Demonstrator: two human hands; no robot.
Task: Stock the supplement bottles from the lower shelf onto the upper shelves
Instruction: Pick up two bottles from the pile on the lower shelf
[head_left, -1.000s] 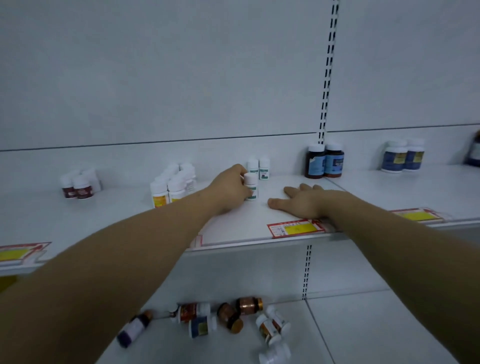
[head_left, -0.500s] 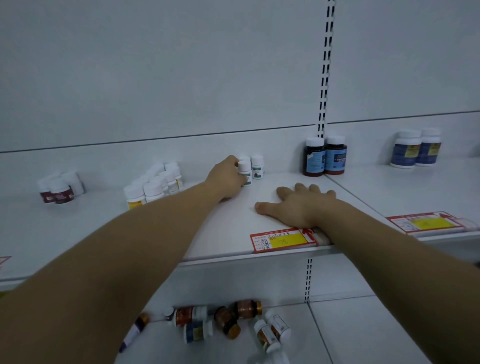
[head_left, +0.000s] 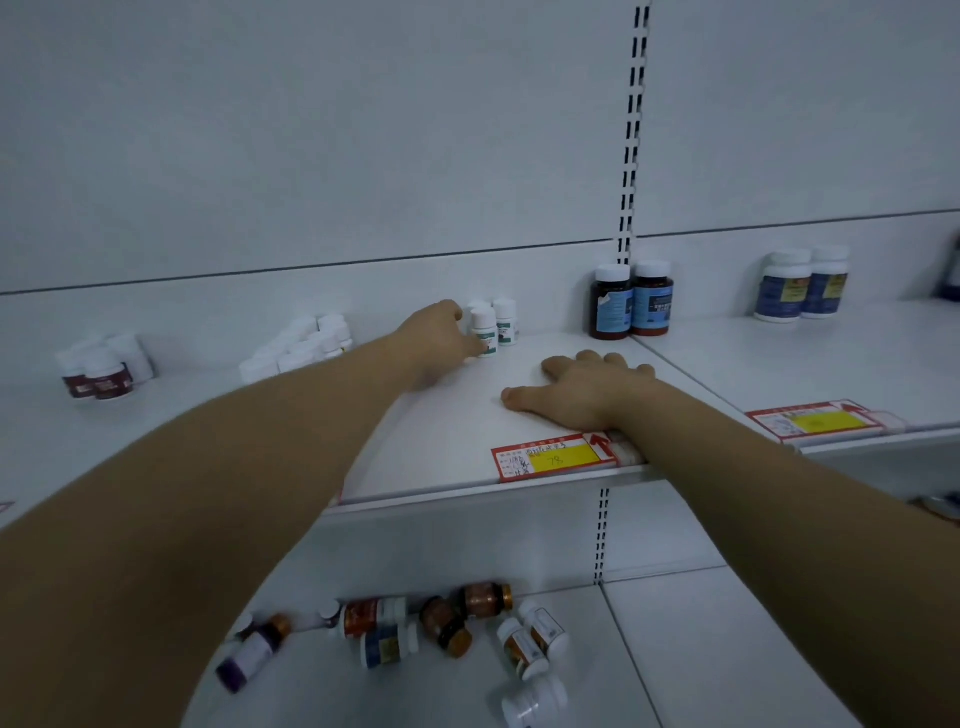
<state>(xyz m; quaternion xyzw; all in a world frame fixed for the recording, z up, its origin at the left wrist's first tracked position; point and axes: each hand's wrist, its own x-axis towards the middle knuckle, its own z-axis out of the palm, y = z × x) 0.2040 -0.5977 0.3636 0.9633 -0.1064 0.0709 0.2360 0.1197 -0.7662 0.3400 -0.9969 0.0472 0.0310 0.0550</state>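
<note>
My left hand reaches to the back of the upper shelf and holds a small white bottle with a green label between thumb and fingers. The bottle stands upright right in front of two matching white bottles. My right hand lies flat, palm down, on the same shelf near its front edge and holds nothing. Several loose supplement bottles, brown, white and purple, lie on their sides on the lower shelf.
Two brown bottles with blue labels stand by the slotted upright. White bottles with blue labels stand to the right. A cluster of white bottles and red-labelled ones stand to the left. A red-yellow price tag marks the shelf edge.
My left hand has moved the small white bottle back along the shelf to just in front of the two matching bottles. My right hand has stayed flat on the shelf.
</note>
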